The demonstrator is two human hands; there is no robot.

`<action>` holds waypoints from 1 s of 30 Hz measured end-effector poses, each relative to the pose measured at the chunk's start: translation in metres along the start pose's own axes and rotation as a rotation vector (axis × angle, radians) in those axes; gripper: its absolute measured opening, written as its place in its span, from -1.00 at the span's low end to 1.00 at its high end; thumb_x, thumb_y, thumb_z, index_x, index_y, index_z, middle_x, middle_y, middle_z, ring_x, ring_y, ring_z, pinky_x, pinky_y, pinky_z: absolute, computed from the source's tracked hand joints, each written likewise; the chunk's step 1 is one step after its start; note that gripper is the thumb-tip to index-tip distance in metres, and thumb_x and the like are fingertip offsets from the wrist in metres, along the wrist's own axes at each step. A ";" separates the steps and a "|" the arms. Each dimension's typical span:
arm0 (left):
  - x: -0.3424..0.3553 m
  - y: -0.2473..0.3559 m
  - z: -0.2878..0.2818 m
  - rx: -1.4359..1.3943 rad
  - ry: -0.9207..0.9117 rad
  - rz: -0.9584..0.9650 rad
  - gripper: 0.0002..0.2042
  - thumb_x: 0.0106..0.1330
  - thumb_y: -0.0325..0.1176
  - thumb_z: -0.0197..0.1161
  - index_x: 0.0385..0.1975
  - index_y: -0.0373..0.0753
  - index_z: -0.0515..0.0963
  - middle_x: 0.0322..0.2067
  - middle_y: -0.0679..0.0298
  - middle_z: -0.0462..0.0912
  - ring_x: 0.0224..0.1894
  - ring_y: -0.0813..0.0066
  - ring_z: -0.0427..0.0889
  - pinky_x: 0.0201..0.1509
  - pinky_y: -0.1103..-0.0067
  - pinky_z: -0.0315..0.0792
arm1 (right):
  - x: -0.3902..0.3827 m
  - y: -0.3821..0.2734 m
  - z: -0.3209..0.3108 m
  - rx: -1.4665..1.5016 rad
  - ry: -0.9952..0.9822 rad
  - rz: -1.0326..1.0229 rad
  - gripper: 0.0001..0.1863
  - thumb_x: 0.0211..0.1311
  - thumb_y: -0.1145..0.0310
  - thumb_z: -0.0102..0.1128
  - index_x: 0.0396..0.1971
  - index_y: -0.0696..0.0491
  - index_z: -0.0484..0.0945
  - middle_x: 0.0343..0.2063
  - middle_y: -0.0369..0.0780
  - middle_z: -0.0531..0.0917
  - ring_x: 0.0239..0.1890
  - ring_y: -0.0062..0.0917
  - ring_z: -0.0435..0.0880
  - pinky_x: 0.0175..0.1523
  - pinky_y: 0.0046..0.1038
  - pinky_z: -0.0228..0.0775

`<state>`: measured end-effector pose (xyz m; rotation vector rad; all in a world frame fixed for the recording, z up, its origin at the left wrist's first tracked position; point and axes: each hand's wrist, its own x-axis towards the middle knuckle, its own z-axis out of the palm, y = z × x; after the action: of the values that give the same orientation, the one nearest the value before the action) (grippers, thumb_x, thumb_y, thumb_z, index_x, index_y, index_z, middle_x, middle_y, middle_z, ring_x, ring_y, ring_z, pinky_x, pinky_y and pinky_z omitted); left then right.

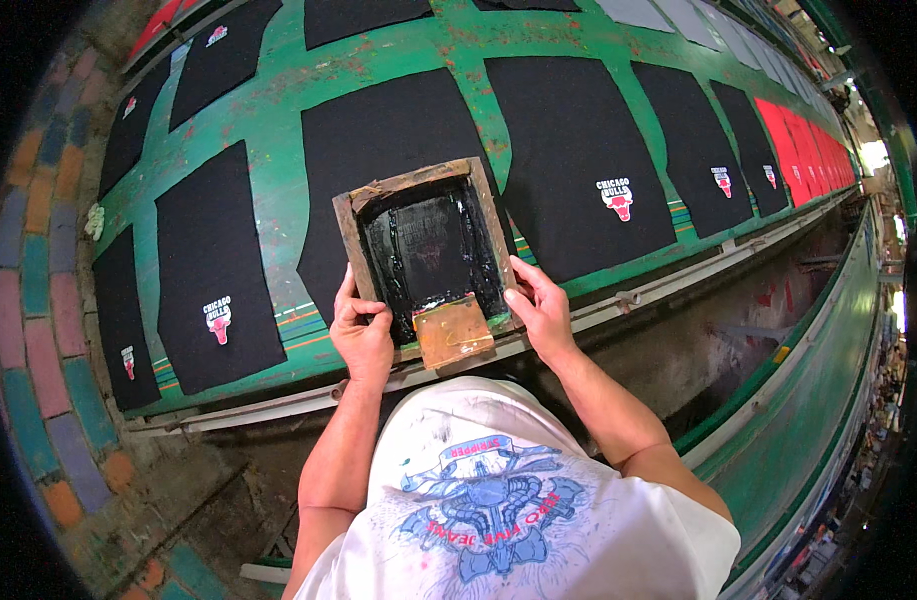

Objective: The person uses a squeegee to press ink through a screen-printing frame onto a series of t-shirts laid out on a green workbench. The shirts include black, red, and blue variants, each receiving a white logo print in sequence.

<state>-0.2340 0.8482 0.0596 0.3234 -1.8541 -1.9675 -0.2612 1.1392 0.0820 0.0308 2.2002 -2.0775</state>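
My left hand is closed on the lower left side of a wooden printing screen frame. My right hand grips the frame's right side near its bottom. The screen's mesh is coated in glossy black ink. A stained rectangular wooden piece, like a squeegee, rests across the frame's lower part, between my hands. Under and behind the frame lies a black fabric piece. Neighbouring black pieces carry small red and white prints.
A long green table holds rows of black, red and grey fabric pieces. A metal rail runs along its near edge. Beyond is another green table. Coloured bricks edge the left side.
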 end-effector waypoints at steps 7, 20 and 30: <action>0.001 -0.003 0.005 -0.068 0.012 -0.120 -0.80 0.12 -0.79 0.30 -0.48 -0.28 0.61 0.60 -0.13 0.44 0.63 0.11 0.44 0.66 0.31 0.29 | 0.006 0.009 -0.008 0.006 -0.022 0.001 -0.34 0.45 0.43 0.38 0.51 0.28 0.50 0.31 -0.04 0.69 0.27 -0.41 0.73 0.44 -0.33 0.53; 0.007 -0.008 0.005 -0.019 0.023 -0.181 -0.81 0.11 -0.80 0.31 -0.52 -0.30 0.61 0.58 -0.11 0.47 0.48 0.24 0.63 0.51 0.41 0.45 | 0.010 0.004 -0.006 -0.033 -0.035 0.008 -0.33 0.44 0.45 0.40 0.51 0.27 0.50 0.32 -0.05 0.70 0.27 -0.44 0.73 0.41 -0.35 0.54; 0.010 -0.012 0.005 0.071 0.034 -0.145 -0.84 0.07 -0.77 0.34 -0.53 -0.31 0.63 0.54 -0.20 0.51 0.47 0.19 0.64 0.43 0.45 0.48 | 0.013 0.011 -0.007 -0.051 -0.014 -0.033 -0.34 0.42 0.41 0.44 0.48 0.26 0.54 0.28 -0.06 0.73 0.22 -0.43 0.75 0.34 -0.36 0.57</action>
<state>-0.2469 0.8483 0.0490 0.5234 -1.9308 -1.9785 -0.2734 1.1459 0.0704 -0.0245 2.2595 -2.0312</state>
